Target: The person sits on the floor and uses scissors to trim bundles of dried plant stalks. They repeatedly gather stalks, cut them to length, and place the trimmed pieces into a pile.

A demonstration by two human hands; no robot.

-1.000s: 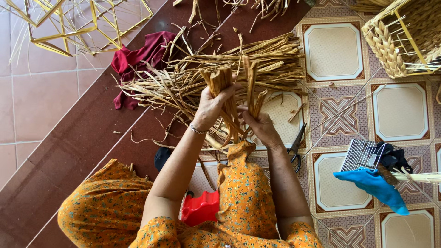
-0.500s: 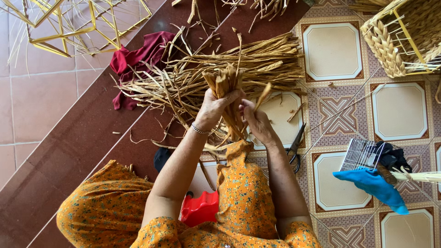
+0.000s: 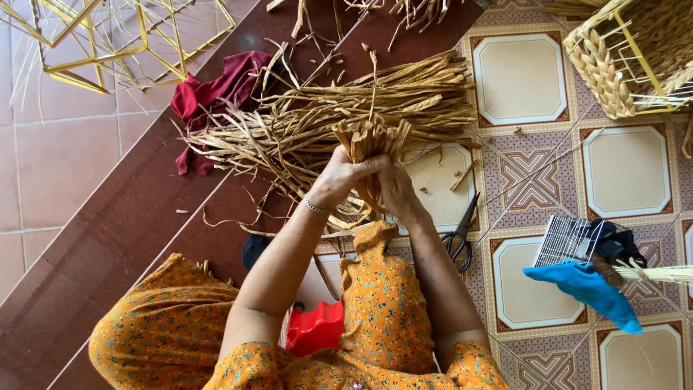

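I have both hands closed around one small bunch of dried straw strips (image 3: pixel 372 141), gripping it upright so its cut ends fan out just above my fingers. My left hand (image 3: pixel 339 177) wraps the bunch from the left with the thumb laid across the front; a thin bracelet (image 3: pixel 315 206) sits on that wrist. My right hand (image 3: pixel 397 191) presses against the same bunch from the right, touching the left hand, fingers curled shut on the stalks.

Nearest to me, below the grip, my orange flowered dress (image 3: pixel 382 303) drapes over my knee, and a red plastic stool (image 3: pixel 314 328) shows between my arms. Just right of my right forearm, black scissors (image 3: pixel 462 238) lie on the patterned floor tiles (image 3: pixel 534 177). Further right of the grip, well apart from it, a blue cloth (image 3: pixel 588 292) lies against a small wire rack (image 3: pixel 567 242) with a dark cloth (image 3: pixel 613 242) on it.

Directly behind the grip, touching the bunch's far side as far as I can tell, lies a big loose pile of the same straw (image 3: pixel 325 115), running left to right. At its left end a dark red cloth (image 3: pixel 213 97) lies partly under the stalks. Beyond, up and left of my hands, yellow wire frames (image 3: pixel 108 43) rest on the plain tiles. Far to the upper right stands a woven basket (image 3: pixel 628 54) with a yellow frame.
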